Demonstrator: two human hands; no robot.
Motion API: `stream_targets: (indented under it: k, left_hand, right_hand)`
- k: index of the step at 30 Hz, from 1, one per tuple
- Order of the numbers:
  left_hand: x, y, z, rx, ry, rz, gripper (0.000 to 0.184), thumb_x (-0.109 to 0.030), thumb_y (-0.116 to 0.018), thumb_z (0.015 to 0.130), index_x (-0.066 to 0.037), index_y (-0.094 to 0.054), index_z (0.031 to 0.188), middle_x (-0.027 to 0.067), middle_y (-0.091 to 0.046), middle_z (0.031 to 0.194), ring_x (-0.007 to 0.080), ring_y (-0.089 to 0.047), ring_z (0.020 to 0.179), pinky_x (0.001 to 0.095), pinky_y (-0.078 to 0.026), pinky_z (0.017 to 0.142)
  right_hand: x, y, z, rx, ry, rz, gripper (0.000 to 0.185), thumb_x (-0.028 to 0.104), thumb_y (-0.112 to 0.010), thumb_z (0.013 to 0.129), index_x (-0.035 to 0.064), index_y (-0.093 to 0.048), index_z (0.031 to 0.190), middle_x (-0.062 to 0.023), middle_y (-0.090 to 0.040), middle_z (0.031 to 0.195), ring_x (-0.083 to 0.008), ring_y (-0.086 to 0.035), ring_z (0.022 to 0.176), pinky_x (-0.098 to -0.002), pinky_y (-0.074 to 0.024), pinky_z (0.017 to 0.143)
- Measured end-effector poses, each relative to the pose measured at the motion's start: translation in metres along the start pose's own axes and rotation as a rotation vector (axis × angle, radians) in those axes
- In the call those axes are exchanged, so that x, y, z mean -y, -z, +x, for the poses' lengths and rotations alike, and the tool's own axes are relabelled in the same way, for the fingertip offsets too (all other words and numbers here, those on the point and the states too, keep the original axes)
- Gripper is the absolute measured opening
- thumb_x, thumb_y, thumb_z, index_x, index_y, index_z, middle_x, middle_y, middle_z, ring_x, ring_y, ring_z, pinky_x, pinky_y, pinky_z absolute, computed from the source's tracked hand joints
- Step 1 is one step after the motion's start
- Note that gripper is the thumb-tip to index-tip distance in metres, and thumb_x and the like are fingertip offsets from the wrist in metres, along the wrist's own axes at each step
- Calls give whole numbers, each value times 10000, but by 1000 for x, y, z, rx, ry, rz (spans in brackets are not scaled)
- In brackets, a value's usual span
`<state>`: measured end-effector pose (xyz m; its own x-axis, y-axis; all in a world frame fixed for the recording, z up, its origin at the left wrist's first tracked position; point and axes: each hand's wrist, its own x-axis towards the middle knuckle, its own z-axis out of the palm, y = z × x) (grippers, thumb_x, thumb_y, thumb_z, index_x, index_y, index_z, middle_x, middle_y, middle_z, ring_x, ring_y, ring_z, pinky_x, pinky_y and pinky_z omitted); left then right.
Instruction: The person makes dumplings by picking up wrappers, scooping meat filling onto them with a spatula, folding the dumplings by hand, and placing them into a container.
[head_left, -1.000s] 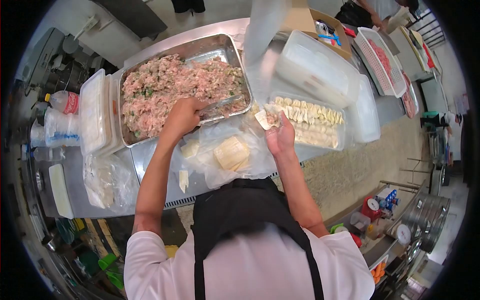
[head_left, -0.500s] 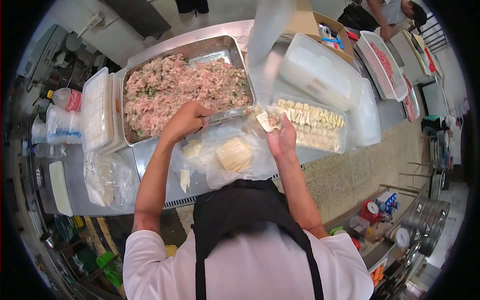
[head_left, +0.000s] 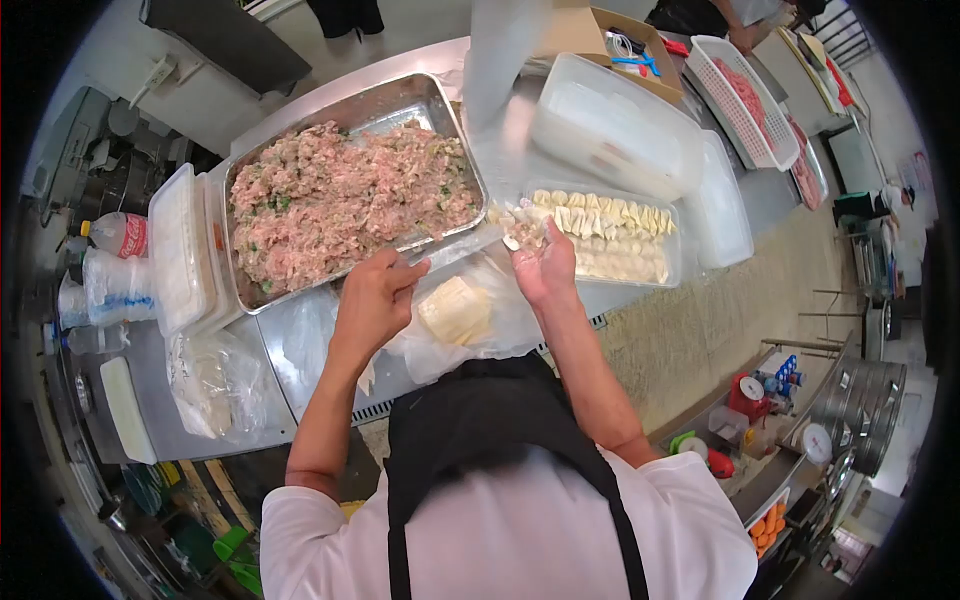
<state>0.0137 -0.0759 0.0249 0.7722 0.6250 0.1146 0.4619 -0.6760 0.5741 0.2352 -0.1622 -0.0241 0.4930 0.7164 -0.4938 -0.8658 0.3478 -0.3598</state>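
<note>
My left hand (head_left: 382, 300) is closed with its fingers pinched beside the near rim of the metal tray (head_left: 475, 150) of ground meat (head_left: 350, 195). From those fingers a flat, pale, blade-like spreader (head_left: 462, 246) reaches across to my right hand. My right hand (head_left: 547, 268) is cupped, palm up, around a dumpling wrapper with meat filling (head_left: 524, 232). Between my forearms a stack of square wrappers (head_left: 455, 308) lies on clear plastic (head_left: 510, 335). Just past my right hand, a plastic box (head_left: 676, 270) holds rows of folded dumplings (head_left: 605, 222).
Stacked plastic boxes (head_left: 180, 250) and a bag of pale contents (head_left: 215, 385) stand at left. Lidded boxes (head_left: 615, 125) and a white basket of meat (head_left: 740, 100) are at right. A blurred translucent shape (head_left: 500, 90) hangs over the far edge. Another person (head_left: 735, 20) stands at upper right.
My left hand has turned from the meat toward my right hand, bringing the spreader to the wrapper. Filling now shows on the wrapper. The whole view has shifted slightly.
</note>
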Motion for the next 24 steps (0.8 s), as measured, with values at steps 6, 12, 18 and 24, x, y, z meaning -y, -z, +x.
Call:
stream_targets:
  k: [6, 12, 18, 24]
  left_hand:
    - [7, -40, 7, -18, -8, -266, 324, 46, -678, 794, -81, -766, 1079, 117, -628, 757, 249, -601, 653, 340, -464, 612]
    - [-4, -5, 5, -39, 109, -379, 311, 47, -676, 798, -65, -764, 1074, 104, -643, 755, 195, -559, 630, 324, -437, 601]
    - [-22, 13, -1, 233, 171, -318, 341, 64, -679, 775, -64, -765, 1079, 101, -644, 759, 191, -551, 665, 318, -430, 621]
    - [-8, 55, -10, -55, 158, -360, 348, 49, -666, 777, -43, -749, 1102, 97, -605, 738, 182, -541, 641, 311, -411, 592]
  right_hand:
    - [-5, -1, 4, 144, -29, -33, 453, 241, -387, 1054, -67, -433, 1382, -196, -543, 1348, -318, -514, 1281, -458, -366, 1148]
    - [4, 27, -6, 467, 60, -429, 568, 70, -548, 878, -41, -415, 1418, -174, -548, 1364, -304, -535, 1276, -402, -434, 1085]
    - [4, 31, -5, 437, 680, -1452, 501, -49, -655, 741, 27, -612, 1235, -130, -685, 1098, -235, -676, 1041, -347, -528, 898]
    - [55, 45, 0, 183, 828, -1578, 300, 249, -618, 970, -13, -721, 867, -192, -663, 698, -302, -631, 626, -402, -490, 645]
